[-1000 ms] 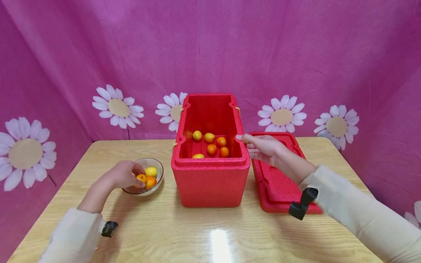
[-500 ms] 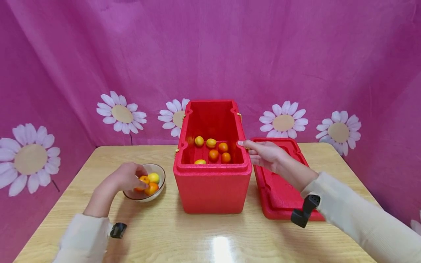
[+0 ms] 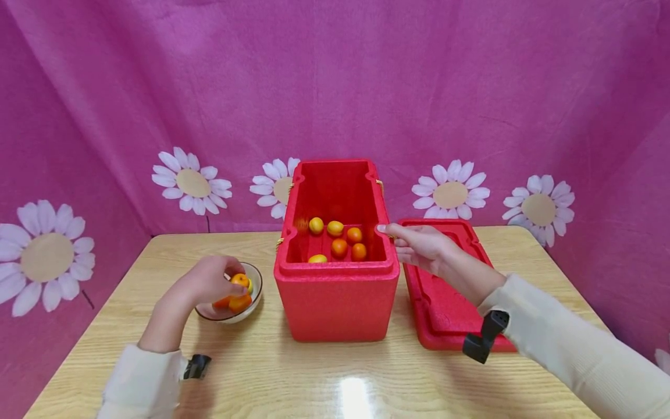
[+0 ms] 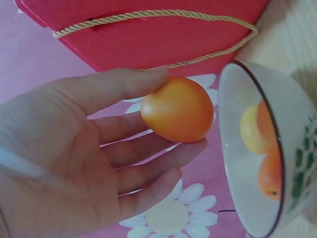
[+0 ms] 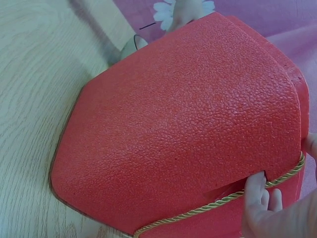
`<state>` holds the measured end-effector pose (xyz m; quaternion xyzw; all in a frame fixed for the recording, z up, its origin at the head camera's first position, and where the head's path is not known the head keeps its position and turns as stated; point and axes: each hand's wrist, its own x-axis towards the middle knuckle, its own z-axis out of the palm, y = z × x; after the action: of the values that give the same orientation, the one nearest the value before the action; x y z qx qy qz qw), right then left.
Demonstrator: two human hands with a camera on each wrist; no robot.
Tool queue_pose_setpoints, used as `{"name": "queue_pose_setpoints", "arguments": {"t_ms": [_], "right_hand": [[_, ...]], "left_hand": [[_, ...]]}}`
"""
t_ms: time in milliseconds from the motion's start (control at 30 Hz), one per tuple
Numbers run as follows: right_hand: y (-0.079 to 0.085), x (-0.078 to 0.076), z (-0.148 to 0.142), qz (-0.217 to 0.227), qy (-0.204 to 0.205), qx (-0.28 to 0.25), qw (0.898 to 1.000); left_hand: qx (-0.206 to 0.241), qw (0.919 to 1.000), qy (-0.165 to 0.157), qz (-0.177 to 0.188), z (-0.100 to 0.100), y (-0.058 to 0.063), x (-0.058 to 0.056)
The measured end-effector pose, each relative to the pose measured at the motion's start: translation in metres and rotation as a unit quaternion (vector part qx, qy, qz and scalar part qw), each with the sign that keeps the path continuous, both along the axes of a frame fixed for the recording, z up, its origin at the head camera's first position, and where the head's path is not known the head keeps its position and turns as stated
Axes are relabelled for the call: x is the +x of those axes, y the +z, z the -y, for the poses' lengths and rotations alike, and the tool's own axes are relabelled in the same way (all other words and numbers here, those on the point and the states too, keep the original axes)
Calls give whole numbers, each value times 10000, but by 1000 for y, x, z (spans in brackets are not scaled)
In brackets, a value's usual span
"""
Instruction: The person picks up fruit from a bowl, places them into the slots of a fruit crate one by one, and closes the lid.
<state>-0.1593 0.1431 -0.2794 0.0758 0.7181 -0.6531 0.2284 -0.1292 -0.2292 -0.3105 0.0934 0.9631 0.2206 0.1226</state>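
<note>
Left hand (image 3: 211, 282) and right hand (image 3: 421, 241) both grip between thumb (image 4: 116, 89) and fingers (image 4: 161, 166).

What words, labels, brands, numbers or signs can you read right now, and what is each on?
None: I can read no text in any view.
The bowl shows a green pattern and the cloth shows flowers, not lettering.
Box and lid: nothing legible.

Head view downward, wrists close — shared box (image 3: 337, 308)

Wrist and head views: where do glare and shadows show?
Head: glare on the table, in front of the red box; left wrist: pale streak on the left hand, sheen on the orange fruit; right wrist: soft shadow band on the table.
</note>
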Motion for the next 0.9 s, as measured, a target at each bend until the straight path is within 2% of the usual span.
{"name": "queue_pose_setpoints", "arguments": {"t_ms": [233, 533, 900], "right_hand": [[-1, 0, 0, -18, 67, -92, 9999], [-1, 1, -2, -2, 15, -166, 9999], [-1, 0, -1, -22, 57, -138, 9999]], "left_hand": [[10, 9998, -171, -36, -7, 11, -1], [42, 9992, -371, 131, -19, 32, -4], [-30, 9973, -715, -192, -25, 54, -7]]}}
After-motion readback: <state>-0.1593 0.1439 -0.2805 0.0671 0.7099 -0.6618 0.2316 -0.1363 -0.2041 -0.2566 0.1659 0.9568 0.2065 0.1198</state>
